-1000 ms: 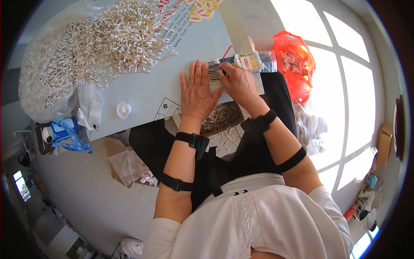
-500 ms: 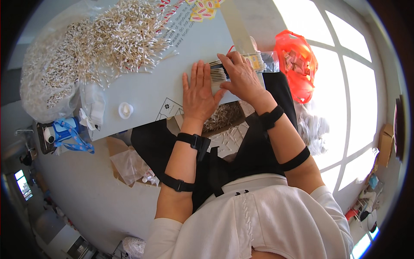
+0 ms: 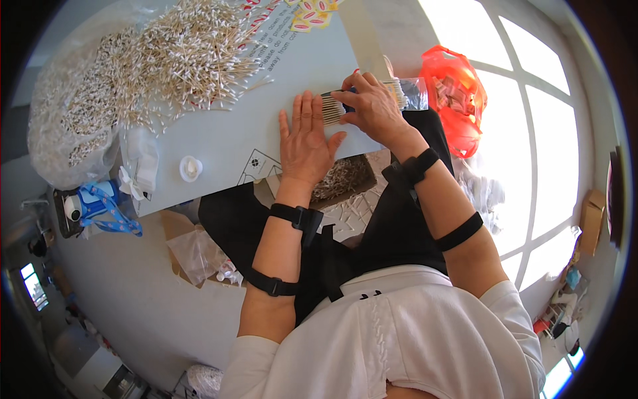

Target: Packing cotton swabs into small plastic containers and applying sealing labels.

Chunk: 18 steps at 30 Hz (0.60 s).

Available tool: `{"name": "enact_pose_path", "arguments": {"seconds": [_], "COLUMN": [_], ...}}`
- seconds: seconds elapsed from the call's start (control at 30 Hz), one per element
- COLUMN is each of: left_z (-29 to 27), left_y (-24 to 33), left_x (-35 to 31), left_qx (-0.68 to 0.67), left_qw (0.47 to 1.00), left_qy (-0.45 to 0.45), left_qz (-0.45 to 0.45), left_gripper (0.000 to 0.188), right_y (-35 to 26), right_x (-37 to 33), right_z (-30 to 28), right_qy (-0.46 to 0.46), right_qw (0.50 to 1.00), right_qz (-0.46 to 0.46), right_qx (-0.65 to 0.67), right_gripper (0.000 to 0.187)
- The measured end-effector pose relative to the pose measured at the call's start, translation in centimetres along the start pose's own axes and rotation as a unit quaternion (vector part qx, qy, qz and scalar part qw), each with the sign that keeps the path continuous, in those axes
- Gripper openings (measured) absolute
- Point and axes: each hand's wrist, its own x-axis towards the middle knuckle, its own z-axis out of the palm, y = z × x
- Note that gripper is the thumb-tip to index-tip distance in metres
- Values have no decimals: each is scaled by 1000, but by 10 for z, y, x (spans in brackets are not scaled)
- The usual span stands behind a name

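A flat row of cotton swabs (image 3: 331, 110) lies side by side near the table's front right corner. My left hand (image 3: 307, 143) rests flat on the table, fingers stretched out, its fingertips beside the left end of this row. Over the row's right end, my right hand (image 3: 379, 110) bends its fingers and thumb around something small and dark blue (image 3: 349, 100), mostly hidden beneath it. More swabs (image 3: 399, 93) show just beyond the right hand, next to a clear plastic bag (image 3: 416, 94) at the table's right edge.
A big heap of loose cotton swabs (image 3: 193, 56) spills from a clear bag (image 3: 50, 133) at the far left. A small white tub (image 3: 191, 168) stands near the front edge. Yellow-white packets (image 3: 312, 13) lie at the back. A red plastic bag (image 3: 458, 126) hangs right; below is a box of swabs (image 3: 342, 179).
My right hand has shifted slightly right and curled its fingers, uncovering more of the swab row and a dark blue thing. The left hand stays nearly in place.
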Motion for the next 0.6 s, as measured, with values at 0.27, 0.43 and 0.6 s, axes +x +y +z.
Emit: {"name": "enact_pose_path", "arguments": {"seconds": [0.27, 0.43, 0.6], "left_z": [-2, -3, -4], "left_y": [0, 2, 3], "left_x": [1, 1, 2], "left_qx": [5, 10, 9], "left_qw": [1000, 999, 999], "left_qy": [-18, -28, -41], "left_qz": [-7, -11, -21], "left_gripper": [78, 78, 78], "right_y": [4, 12, 42], "right_x": [-3, -16, -38], "right_z": [1, 0, -14], "right_qy": [5, 56, 125], "right_qw": [999, 998, 988], "right_qz": [-28, 12, 69], "right_qx": [-22, 7, -58], "right_gripper": [47, 52, 54]}}
